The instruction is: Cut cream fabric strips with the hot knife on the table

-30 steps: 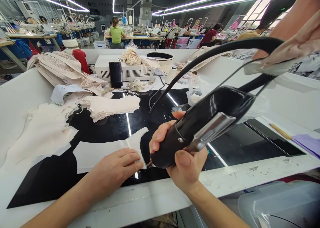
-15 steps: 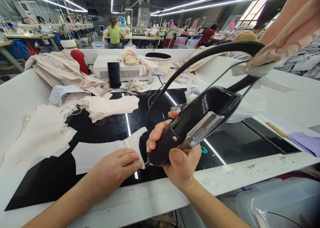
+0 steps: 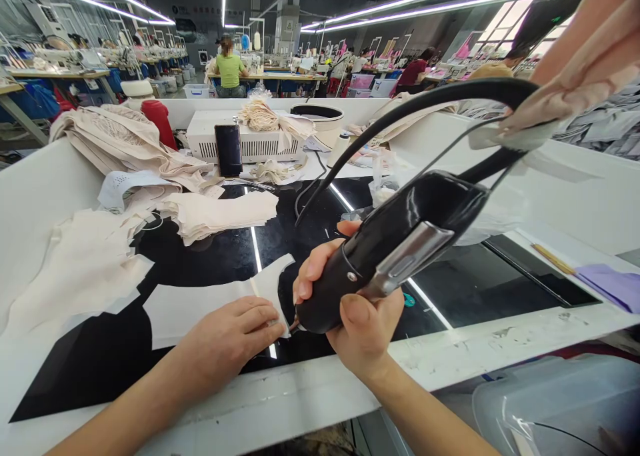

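My right hand [image 3: 363, 316] is wrapped round a black corded handheld tool [image 3: 380, 253], which looks like an ultrasonic welding gun. A silver lever [image 3: 413, 259] runs along its side, and the body slants up to the right. Its copper-coloured tip [image 3: 295, 325] points down-left at the right edge of a pale fabric piece [image 3: 200, 306]. Whether the tip touches the fabric is hard to tell. My left hand [image 3: 240, 333] lies flat on that piece, fingers stretched towards the tip. A narrow beige strip [image 3: 254, 287] crosses the fabric by my fingers.
Stacked cut fabric [image 3: 220, 215] and a larger pale pile [image 3: 75, 269] lie left on the black tabletop [image 3: 225, 263]. A phone [image 3: 229, 151] leans on a vented white box [image 3: 200, 133]. The cable [image 3: 400, 109] arches to pale cloth [image 3: 565, 109] at upper right. People sit beyond.
The upper end of the tool and its cable have shifted slightly to the right. My left hand and the fabric piece look unmoved.
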The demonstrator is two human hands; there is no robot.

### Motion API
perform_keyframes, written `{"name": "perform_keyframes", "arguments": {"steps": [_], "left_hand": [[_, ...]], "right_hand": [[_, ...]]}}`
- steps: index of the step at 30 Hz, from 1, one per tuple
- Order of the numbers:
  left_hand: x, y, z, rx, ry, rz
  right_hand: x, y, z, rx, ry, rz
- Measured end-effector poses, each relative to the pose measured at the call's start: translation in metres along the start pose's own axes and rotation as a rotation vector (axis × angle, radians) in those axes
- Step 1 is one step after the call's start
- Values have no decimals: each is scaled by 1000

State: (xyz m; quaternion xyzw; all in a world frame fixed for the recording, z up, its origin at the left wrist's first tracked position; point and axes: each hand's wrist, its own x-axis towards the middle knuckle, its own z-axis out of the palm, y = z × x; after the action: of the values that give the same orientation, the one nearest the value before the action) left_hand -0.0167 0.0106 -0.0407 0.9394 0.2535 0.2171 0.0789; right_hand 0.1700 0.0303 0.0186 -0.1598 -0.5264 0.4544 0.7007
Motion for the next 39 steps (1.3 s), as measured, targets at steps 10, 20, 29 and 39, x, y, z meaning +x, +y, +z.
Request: {"name": "perform_keyframes", "arguments": {"steps": [10,20,29,39], "left_hand": [[1,1,-1,-15,-3,-3],[2,1,-1,6,17,15],[-2,0,-1,-44,-9,-11],[10,17,-28,-67,5,107]], "right_hand": [[-2,1,1,18,-31,17],[-3,-2,-1,-23,-38,55],[-8,-7,1,-28,-52,89],[35,-12,-36,-191,81,-50]]}}
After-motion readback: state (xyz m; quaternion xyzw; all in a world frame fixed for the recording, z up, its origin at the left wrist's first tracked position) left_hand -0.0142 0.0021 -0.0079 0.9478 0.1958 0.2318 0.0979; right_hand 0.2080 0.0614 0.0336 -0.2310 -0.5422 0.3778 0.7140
